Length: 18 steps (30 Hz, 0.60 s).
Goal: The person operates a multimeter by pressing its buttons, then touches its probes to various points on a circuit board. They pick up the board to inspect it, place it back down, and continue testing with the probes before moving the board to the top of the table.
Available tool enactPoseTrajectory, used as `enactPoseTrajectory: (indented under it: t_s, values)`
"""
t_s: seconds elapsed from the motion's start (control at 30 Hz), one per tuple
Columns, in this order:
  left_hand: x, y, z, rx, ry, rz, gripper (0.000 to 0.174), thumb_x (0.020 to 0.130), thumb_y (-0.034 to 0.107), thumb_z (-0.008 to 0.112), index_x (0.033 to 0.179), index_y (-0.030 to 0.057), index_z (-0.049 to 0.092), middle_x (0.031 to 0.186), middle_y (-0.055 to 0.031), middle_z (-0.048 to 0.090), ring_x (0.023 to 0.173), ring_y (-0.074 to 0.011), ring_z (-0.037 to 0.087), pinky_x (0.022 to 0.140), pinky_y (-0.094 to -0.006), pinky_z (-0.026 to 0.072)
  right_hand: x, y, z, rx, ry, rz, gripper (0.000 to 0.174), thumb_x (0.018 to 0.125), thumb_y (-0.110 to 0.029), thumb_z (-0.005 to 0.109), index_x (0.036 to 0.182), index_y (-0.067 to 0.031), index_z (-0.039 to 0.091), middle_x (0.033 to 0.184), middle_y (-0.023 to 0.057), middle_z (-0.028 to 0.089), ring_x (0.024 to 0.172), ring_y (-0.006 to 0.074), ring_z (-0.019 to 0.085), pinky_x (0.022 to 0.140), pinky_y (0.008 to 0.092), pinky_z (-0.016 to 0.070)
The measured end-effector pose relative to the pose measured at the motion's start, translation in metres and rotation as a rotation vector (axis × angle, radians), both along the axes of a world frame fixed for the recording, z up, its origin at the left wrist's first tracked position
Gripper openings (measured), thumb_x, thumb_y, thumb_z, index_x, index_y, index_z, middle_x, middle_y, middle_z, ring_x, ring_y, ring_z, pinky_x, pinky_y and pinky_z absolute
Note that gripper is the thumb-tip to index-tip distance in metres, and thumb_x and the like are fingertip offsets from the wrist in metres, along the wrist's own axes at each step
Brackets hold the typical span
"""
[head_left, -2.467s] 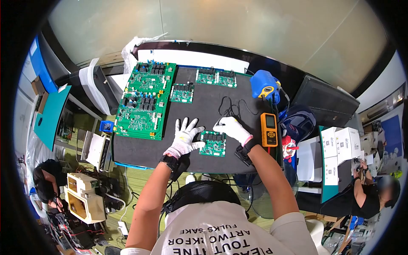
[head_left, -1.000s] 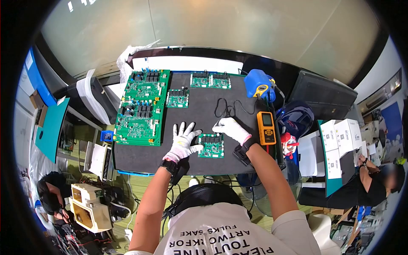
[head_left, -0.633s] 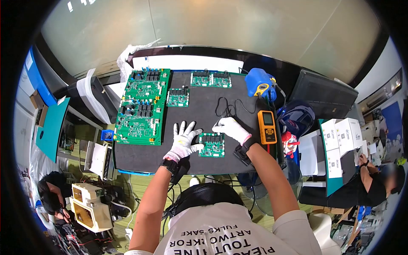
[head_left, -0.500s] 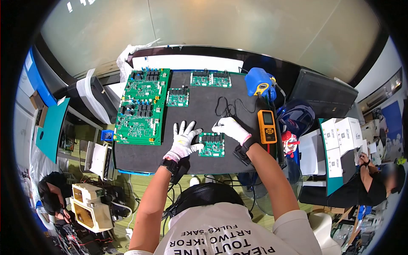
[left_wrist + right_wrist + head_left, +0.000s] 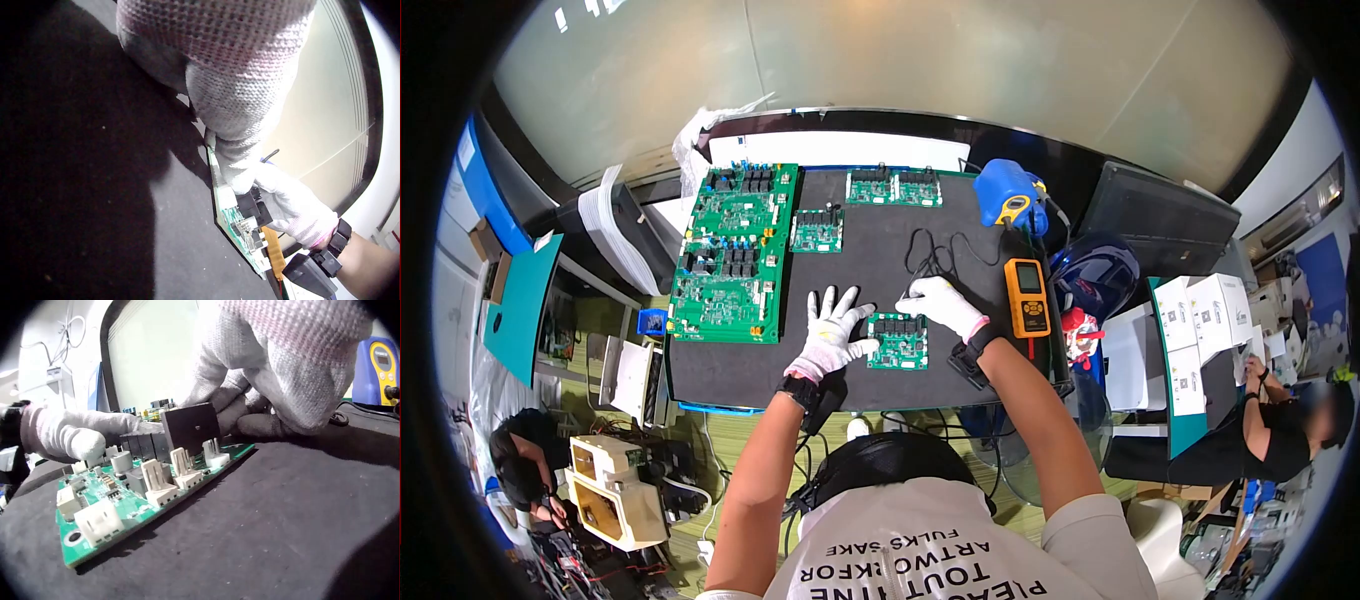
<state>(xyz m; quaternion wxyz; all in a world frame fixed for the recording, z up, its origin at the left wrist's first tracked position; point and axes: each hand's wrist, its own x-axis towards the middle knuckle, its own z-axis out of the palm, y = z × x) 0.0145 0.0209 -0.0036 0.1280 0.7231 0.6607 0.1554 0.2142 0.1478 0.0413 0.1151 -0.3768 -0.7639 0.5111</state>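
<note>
A thin, nearly square green board (image 5: pixel 898 343) lies flat on the matte black mat (image 5: pixel 870 265), just below the centre of the head frame, between two hands in gloves (image 5: pixel 240 94) of coarse, nubbly white knit tinged pink at the cuffs. The left hand (image 5: pixel 830 332), left of the board, is spread wide on the mat, its thumb reaching the board's left edge. The right hand (image 5: pixel 946 302) is narrow, fingers bent inward by the board's upper right corner; whether they pinch anything cannot be told, since in the right wrist view the black blocks (image 5: pixel 190 428) hide the fingertips. These blocks are smooth, boxy and stand in a row; in front of them come a squat, round silvery capacitor (image 5: pixel 121 462) and upright cream plastic connectors (image 5: pixel 99 523), with a round hole in the board's near corner. In the head frame's upper left, a large oblong panel (image 5: pixel 718 293) bristles with black and blue parts; a small board (image 5: pixel 817 232) lies just beside it, and a joined-looking pair (image 5: pixel 894 188) sits at upper centre. Right of centre lies an orange slab-shaped meter (image 5: pixel 1028 298), with a rounded blue plastic station (image 5: pixel 1007 190) above it.
</note>
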Motion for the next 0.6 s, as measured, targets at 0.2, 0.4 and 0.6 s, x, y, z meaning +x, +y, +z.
enactPoseTrajectory:
  t_s: [0.2, 0.4, 0.6]
  values:
    - [0.000, 0.000, -0.002, 0.007, 0.009, 0.002, 0.069, 0.067, 0.059, 0.064, 0.126, 0.0257, 0.050, 0.143, -0.0116, 0.031, 0.134, -0.0422, 0.019, 0.108, -0.0571, 0.0024, 0.000, 0.002, -0.005, -0.006, -0.015, -0.005, 0.026, 0.076, -0.021, 0.069, 0.070, 0.0029, 0.060, 0.072, 0.0068, 0.065, 0.066, 0.0095, 0.056, 0.060, 0.0269, 0.0431]
    - [0.000, 0.000, -0.001, -0.004, 0.012, 0.007, 0.070, 0.066, 0.059, 0.065, 0.126, 0.0262, 0.050, 0.143, -0.0112, 0.031, 0.134, -0.0419, 0.019, 0.108, -0.0567, 0.0023, 0.001, 0.003, -0.008, 0.008, -0.012, 0.006, 0.026, 0.076, -0.020, 0.069, 0.070, 0.0038, 0.060, 0.072, 0.0077, 0.065, 0.067, 0.0106, 0.057, 0.061, 0.0274, 0.0440]
    - [0.000, 0.001, -0.002, -0.002, 0.021, 0.007, 0.070, 0.066, 0.059, 0.065, 0.126, 0.0264, 0.050, 0.143, -0.0113, 0.031, 0.134, -0.0420, 0.019, 0.108, -0.0571, 0.0025, 0.002, 0.002, -0.005, 0.009, 0.000, 0.007, 0.027, 0.076, -0.021, 0.069, 0.070, 0.0034, 0.060, 0.072, 0.0074, 0.064, 0.066, 0.0105, 0.055, 0.059, 0.0278, 0.0426]
